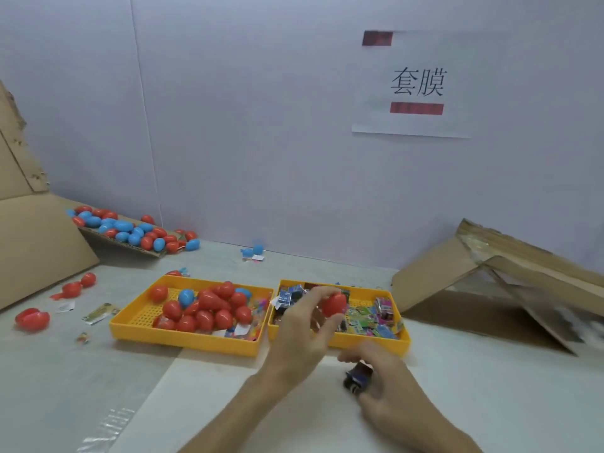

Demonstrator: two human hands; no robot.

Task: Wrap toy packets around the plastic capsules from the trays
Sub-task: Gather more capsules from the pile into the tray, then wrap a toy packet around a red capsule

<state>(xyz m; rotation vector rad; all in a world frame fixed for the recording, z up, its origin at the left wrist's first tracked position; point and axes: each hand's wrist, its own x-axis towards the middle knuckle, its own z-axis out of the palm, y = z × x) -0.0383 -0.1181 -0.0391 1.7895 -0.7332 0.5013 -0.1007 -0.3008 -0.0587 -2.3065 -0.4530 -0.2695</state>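
Observation:
My left hand (302,325) pinches a red capsule (333,304) between thumb and fingertips, held above the right yellow tray (369,343), which is filled with colourful toy packets (369,317). My right hand (387,384) is lower, in front of that tray, its fingers curled round a dark blue toy packet (358,377). The left yellow tray (183,338) holds a heap of red capsules (209,310) and a few blue ones.
A cardboard flap at the back left carries several red and blue capsules (130,230). Loose red capsules (32,318) and scraps of packet lie on the table at the left. A collapsed cardboard box (510,289) stands at the right. A paper sign (416,85) hangs on the wall.

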